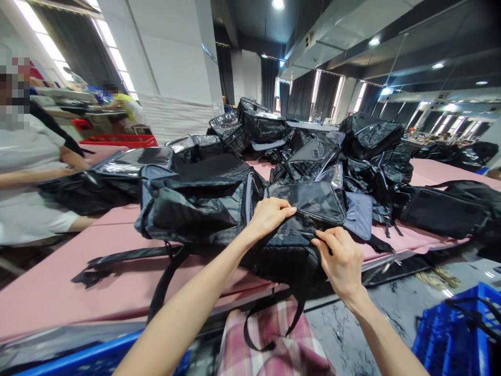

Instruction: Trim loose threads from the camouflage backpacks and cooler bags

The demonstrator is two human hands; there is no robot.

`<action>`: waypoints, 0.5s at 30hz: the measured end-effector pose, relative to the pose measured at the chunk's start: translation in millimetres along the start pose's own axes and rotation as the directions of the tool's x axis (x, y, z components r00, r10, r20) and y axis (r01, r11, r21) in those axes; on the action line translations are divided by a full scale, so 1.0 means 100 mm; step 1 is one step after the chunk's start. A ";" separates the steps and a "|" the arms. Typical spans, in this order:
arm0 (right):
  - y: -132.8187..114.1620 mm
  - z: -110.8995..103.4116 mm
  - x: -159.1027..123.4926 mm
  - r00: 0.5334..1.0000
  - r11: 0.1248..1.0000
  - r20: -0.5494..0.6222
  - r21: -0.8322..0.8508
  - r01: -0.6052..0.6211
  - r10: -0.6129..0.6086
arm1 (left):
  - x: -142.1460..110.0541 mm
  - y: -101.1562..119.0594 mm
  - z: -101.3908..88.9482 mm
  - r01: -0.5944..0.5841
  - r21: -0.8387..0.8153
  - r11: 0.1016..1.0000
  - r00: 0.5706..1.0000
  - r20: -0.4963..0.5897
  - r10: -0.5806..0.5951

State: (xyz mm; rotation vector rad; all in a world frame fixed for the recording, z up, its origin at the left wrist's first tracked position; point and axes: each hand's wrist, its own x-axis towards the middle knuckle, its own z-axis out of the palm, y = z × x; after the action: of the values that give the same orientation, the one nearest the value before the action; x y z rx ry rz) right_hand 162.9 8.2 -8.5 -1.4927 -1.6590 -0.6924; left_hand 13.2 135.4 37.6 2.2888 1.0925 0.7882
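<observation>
A dark camouflage backpack (195, 201) lies on its side across the pink-covered table (117, 224), close in front of me. My left hand (272, 215) is closed at the lower edge of its flap (313, 201), fingers bent against the fabric. To the right, my right hand (340, 256) pinches the bag's edge, thumb and forefinger together near a seam. Whether a zipper pull sits between those fingers is too small to tell. Black straps (274, 339) hang off the table edge over a plaid cloth on my lap. Another strap (125, 256) stretches left across the table.
More dark backpacks pile up behind (262, 122) and to the right (446, 209). At the left a person (31, 177) sits by another bag. Blue crates stand lower right (454, 334) and lower left (86, 360). A red crate (121, 140) is farther back.
</observation>
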 end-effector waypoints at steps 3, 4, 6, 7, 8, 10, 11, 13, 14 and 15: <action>-0.02 0.04 0.02 1.000 1.000 0.004 -0.003 0.031 -0.031 | 0.00 0.00 0.00 -0.001 -0.008 1.000 1.000 -0.005 0.001; -0.03 0.06 0.02 0.999 0.999 0.003 -0.001 0.039 -0.039 | -0.01 0.00 0.00 0.001 -0.010 1.000 1.000 -0.007 -0.001; -0.03 0.07 0.04 0.999 0.998 0.005 0.025 0.050 -0.050 | -0.01 0.00 0.00 0.000 -0.013 1.000 1.000 -0.007 0.000; -0.03 0.08 0.04 0.999 0.998 0.008 0.050 0.049 -0.049 | -0.02 -0.01 0.00 -0.002 -0.014 1.000 1.000 -0.005 0.002; -0.02 0.07 0.05 0.999 0.996 0.012 0.078 0.043 -0.044 | -0.02 -0.01 0.00 -0.006 -0.015 1.000 1.000 -0.004 0.005; 0.00 0.06 0.05 1.000 0.993 0.015 0.113 0.024 -0.026 | -0.02 -0.01 0.00 -0.014 -0.017 1.000 1.000 0.000 0.014; 0.00 0.05 0.05 1.000 0.993 0.015 0.113 0.017 -0.019 | -0.02 -0.02 0.00 -0.014 -0.016 1.000 1.000 0.000 0.014; 0.01 0.03 0.04 1.000 0.996 0.013 0.092 0.020 -0.022 | -0.02 -0.02 0.00 -0.016 -0.015 1.000 1.000 -0.002 0.015; 0.00 0.03 0.04 0.999 0.996 0.014 0.081 0.028 -0.029 | -0.02 -0.01 0.00 -0.016 -0.014 1.000 1.000 -0.002 0.016; -0.01 0.04 0.05 0.999 0.997 0.018 0.075 0.037 -0.038 | -0.02 -0.01 0.00 -0.019 -0.013 1.000 1.000 -0.002 0.019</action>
State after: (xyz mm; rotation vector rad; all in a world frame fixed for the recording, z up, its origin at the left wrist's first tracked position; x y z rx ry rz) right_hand 161.5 13.7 -6.6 -1.4234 -1.7130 -0.6309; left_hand 11.2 134.4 36.3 2.2907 1.0654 0.8029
